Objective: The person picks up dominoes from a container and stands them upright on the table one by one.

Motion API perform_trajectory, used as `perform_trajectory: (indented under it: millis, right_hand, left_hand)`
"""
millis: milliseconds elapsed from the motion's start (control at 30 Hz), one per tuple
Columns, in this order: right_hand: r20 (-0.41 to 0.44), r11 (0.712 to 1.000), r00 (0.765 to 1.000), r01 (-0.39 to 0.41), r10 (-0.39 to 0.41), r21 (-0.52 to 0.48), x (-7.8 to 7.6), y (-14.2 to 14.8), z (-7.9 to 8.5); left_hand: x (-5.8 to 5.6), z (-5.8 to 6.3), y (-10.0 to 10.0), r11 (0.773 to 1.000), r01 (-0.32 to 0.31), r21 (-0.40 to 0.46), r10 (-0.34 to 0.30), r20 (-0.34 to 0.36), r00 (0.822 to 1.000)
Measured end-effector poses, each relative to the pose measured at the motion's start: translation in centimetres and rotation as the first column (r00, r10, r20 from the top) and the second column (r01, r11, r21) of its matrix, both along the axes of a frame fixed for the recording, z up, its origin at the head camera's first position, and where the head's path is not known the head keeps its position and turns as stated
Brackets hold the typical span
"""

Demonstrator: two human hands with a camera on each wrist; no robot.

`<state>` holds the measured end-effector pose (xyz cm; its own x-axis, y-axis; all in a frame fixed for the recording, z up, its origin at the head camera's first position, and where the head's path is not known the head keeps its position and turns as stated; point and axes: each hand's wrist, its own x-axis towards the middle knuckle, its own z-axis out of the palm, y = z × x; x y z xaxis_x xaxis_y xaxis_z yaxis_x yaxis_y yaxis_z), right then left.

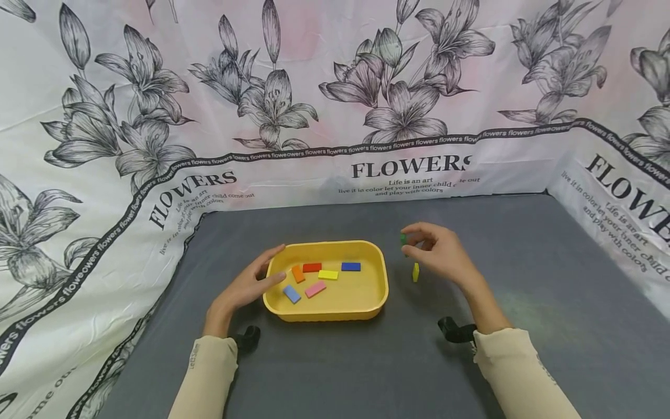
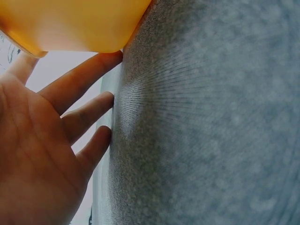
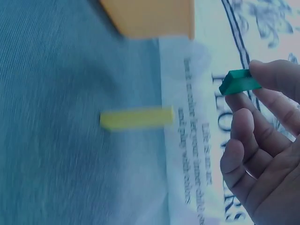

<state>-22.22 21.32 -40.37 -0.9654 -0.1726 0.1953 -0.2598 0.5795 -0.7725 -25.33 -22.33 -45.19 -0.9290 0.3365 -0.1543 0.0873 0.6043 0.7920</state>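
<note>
My left hand [image 1: 252, 281] rests at the left end of a yellow tray [image 1: 330, 317]. Its thumb lies over the rim, and the other fingers stay straight and spread outside, as the left wrist view shows. To the right of the tray, my right hand [image 1: 437, 250] pinches a small green block [image 3: 240, 82] between thumb and fingertips, raised above the table. Below it a yellow block [image 1: 416, 272] stands on end on the table. Inside the tray lie a red block [image 1: 312, 267], an orange block [image 1: 298, 274], a second yellow block [image 1: 328, 274] and several others.
A dark grey cloth covers the table [image 1: 335, 372]. White fabric [image 1: 293, 180] printed with flowers and lettering hangs along the back and sides. Dark wrist-worn pieces [image 1: 456, 330] stick out by both wrists. Pink, light blue and dark blue blocks also lie in the tray.
</note>
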Motion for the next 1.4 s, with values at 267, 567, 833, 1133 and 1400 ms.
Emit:
perform_trajectory:
  millis: [267,567,833,1133,1400]
  right_hand:
    - [0.037,0.999,0.998,0.043,-0.042,-0.026,0.6,3.1,-1.4]
    - [0.129,0.998,0.991,-0.037,0.043,-0.050,0.9,4.7,-2.9]
    - [0.180,0.993,0.977,-0.104,0.111,-0.049,0.9,4.7,-3.8]
    - [0.185,0.994,0.977,-0.107,0.108,-0.013,0.8,4.6,-4.3]
    - [0.177,0.994,0.979,-0.106,0.104,-0.001,0.9,4.8,-4.4]
  left_hand:
    - [-0.1,0.1,-0.1,1.000,-0.011,0.007,0.011,0.007,1.000]
    - [-0.2,0.2,-0.2,1.000,-0.012,-0.009,0.013,0.009,1.000]
    - [-0.1,0.2,-0.1,1.000,-0.008,0.000,0.008,0.015,1.000]
    - [-0.1,0.1,-0.1,1.000,-0.005,-0.010,0.005,0.012,1.000]
    - [-0.1,0.1,0.0,1.000,-0.002,-0.014,0.002,0.008,1.000]
